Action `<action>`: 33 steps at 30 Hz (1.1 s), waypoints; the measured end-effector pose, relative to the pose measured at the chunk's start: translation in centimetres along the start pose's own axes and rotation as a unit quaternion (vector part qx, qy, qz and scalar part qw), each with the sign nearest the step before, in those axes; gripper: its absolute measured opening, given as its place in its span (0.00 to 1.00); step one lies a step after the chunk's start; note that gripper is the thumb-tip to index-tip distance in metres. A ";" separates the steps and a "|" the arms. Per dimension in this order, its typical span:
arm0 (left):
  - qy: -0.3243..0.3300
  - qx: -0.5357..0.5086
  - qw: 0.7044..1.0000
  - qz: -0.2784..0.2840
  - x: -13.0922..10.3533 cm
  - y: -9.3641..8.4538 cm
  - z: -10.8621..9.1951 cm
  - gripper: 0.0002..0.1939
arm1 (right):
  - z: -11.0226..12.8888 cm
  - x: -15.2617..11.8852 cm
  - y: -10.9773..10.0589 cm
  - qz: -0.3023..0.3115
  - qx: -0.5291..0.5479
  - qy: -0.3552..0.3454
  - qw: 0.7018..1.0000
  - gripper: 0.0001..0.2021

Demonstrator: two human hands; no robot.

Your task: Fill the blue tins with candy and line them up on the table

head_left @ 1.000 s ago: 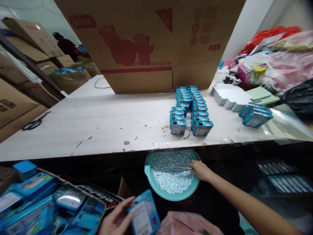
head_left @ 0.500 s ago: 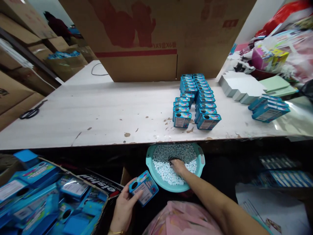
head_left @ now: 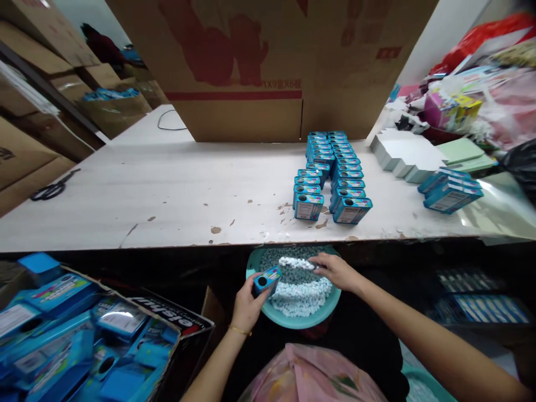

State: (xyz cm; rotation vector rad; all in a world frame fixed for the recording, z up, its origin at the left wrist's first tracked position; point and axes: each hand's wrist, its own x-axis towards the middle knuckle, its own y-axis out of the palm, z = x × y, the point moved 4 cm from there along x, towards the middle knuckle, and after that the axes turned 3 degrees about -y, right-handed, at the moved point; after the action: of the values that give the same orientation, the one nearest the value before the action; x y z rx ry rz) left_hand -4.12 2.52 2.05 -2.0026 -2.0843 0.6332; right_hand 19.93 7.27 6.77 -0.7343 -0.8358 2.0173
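Observation:
My left hand is closed around a small blue box, held upright at the left rim of a turquoise basin. The box's top shows a dark round spot. White pellets fill much of the basin. Over the basin, my right hand grips a scoop heaped with white pellets; the scoop's own body is mostly hidden under them. The heap is level with the box top, a short way to its right.
Two rows of blue boxes stand on the white table, before a large carton. At lower left, an open carton holds many blue boxes. Scissors lie left; white stacked pieces and more boxes are right.
My right hand has risen out of the pellets with a loaded scoop. My left hand has brought the box rightward and up to the basin, turning its top upward.

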 end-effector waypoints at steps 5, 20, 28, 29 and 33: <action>0.036 0.099 0.994 0.025 1.2 3.1 -0.8 0.19 | 2.9 -0.6 -2.3 0.050 -0.096 -0.031 0.994 0.15; 0.097 0.098 0.990 0.028 0.8 4.1 -0.8 0.19 | 7.8 -1.1 -2.1 0.013 -0.334 -0.124 0.934 0.08; -0.008 -0.040 0.997 -0.068 0.5 -1.0 1.9 0.22 | -4.4 0.7 4.8 0.062 -0.209 0.108 0.970 0.12; -0.018 -0.053 0.995 -0.077 0.5 -1.3 2.3 0.23 | -4.7 1.5 6.9 0.070 -0.185 0.116 0.973 0.13; -0.031 -0.096 0.989 -0.112 0.6 -1.6 3.3 0.24 | -3.2 4.6 13.7 0.067 -0.097 0.118 0.986 0.14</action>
State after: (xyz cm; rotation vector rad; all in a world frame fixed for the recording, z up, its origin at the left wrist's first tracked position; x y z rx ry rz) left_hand -6.96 2.55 -0.32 -1.8208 -2.4463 0.4765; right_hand 13.74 5.89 -6.59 -1.1431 -0.8686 1.9349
